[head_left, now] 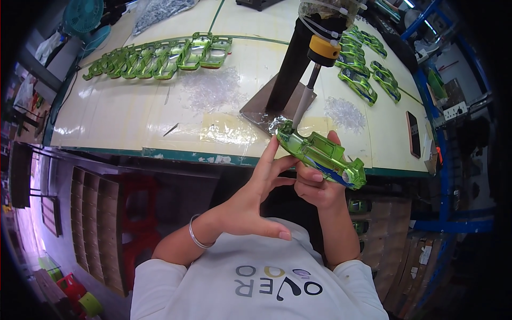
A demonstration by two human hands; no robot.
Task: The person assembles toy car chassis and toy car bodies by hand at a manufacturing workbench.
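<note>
A shiny green toy car body shell (320, 157) with blue patches is tilted over the table's front edge. My right hand (321, 189) grips it from below, fingers and thumb around its side. My left hand (255, 200) has its fingers stretched out and its thumb spread wide; the fingertips touch the shell's left end and underside. A grey rod-like tool (304, 106) with a yellow collar (324, 50) slants down, its tip at the shell's left end. Whether the tip touches the shell I cannot tell. Behind it rises a black post (290, 66) on a square metal base (256, 114).
A row of green car shells (160, 58) lines the table's left; more shells (357, 85) lie at right. Piles of clear plastic bits (210, 90) flank the post. A phone (413, 133) rests near the right edge. A partitioned cardboard tray (96, 224) leans below at left.
</note>
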